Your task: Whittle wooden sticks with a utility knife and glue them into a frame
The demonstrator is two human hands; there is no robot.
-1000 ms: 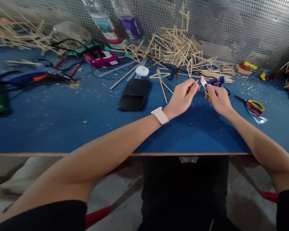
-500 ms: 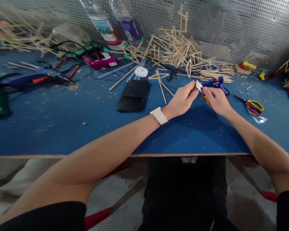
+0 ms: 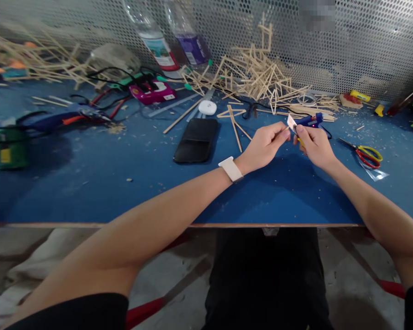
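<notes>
My left hand (image 3: pixel 265 145), with a white watch band on its wrist, is closed in a pinch on a short thin wooden stick (image 3: pixel 287 130) above the blue table (image 3: pixel 124 183). My right hand (image 3: pixel 313 144) is closed round a small cutter knife (image 3: pixel 291 123) with a pale blade and a bit of yellow handle showing. The blade tip meets the end of the stick between the two hands. Just behind the hands lies a blue glue gun (image 3: pixel 311 120).
A black phone (image 3: pixel 197 140) and a white earbud case (image 3: pixel 207 107) lie left of the hands. Red-and-yellow scissors (image 3: pixel 365 153) lie to the right. A heap of wooden sticks (image 3: pixel 261 75), two bottles, cables and a pink power strip (image 3: pixel 152 90) line the mesh wall.
Both hands stayed together with stick and knife, shifting only slightly; the blade tilted a little against the stick. The camera view drifted, so the table items appear lower and to the right.
</notes>
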